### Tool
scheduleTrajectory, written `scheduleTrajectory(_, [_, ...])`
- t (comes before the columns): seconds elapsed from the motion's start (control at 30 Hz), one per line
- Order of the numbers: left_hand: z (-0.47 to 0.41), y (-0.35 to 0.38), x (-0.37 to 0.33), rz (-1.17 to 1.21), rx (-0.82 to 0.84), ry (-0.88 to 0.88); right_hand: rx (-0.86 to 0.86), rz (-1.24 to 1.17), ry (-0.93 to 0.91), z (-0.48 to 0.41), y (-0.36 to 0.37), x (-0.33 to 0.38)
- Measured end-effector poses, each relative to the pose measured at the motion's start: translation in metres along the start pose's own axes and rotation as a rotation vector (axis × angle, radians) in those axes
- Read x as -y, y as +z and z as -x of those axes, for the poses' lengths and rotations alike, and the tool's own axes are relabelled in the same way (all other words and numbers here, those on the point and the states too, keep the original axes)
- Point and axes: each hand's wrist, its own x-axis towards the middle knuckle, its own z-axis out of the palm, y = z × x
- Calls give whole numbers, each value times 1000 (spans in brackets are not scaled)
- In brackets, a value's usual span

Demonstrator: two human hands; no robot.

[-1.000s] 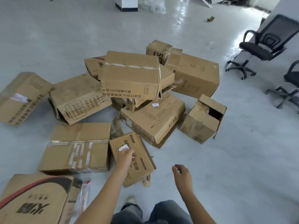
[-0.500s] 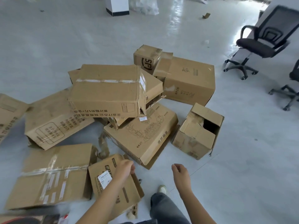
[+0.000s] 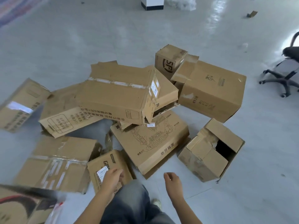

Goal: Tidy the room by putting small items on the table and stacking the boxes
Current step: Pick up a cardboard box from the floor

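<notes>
Seen from the head camera, the left hand (image 3: 113,177) is reaching down and gripping the small box (image 3: 103,165). Its fingers are curling over the box's upper face, just right of a white label (image 3: 102,172). The box is sitting tilted on the floor (image 3: 242,199), directly under that hand and just ahead of the person's trouser leg (image 3: 134,204).

The right hand (image 3: 173,180) is hanging apart from the left one, off to its right. Its fingers are loosely curled and holding nothing, and it is touching no box.

- Just left of the left hand, the taped box (image 3: 55,162) is lying flat, touching the small box's side.
- Ahead of both hands and between them, the flat printed box (image 3: 150,143) is lying at an angle.
- Ahead and to the right of the right hand, the open-flapped box (image 3: 208,152) is resting on its side, its dark opening facing right.
- Farther ahead of the left hand, the long taped box (image 3: 116,94) is leaning across other cartons.
- Beyond it, well ahead of the right hand, the large box (image 3: 213,89) is sitting beside the SF box (image 3: 169,60).

An office chair (image 3: 283,75) is standing far to the right of the right hand — only partly in view. A shoe (image 3: 156,203) is showing just below the right hand, by the wrist.
</notes>
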Motion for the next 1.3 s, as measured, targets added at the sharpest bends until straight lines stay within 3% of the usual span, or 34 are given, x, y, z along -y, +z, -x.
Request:
scheduleTrajectory(0.37, [-72, -23, -46, 169, -87, -27, 128, 100, -32, -70, 14, 78])
scheduleTrajectory(0.6, [-170, -69, -131, 91, -123, 48, 166, 176, -53, -146, 38, 182])
scheduleTrajectory(0.77, [-246, -100, -180, 79, -220, 103, 155, 74, 17, -202, 67, 251])
scheduleTrajectory(1.1, [-360, -163, -244, 2, -504, 241, 79, -130, 196, -281, 117, 264])
scheduleTrajectory(1.17, [-378, -174, -251, -11, -484, 283, 66, -133, 204, -291, 118, 260])
scheduleTrajectory(1.3, [-403, -182, -259, 60, -364, 184, 62, -202, 198, -302, 118, 249])
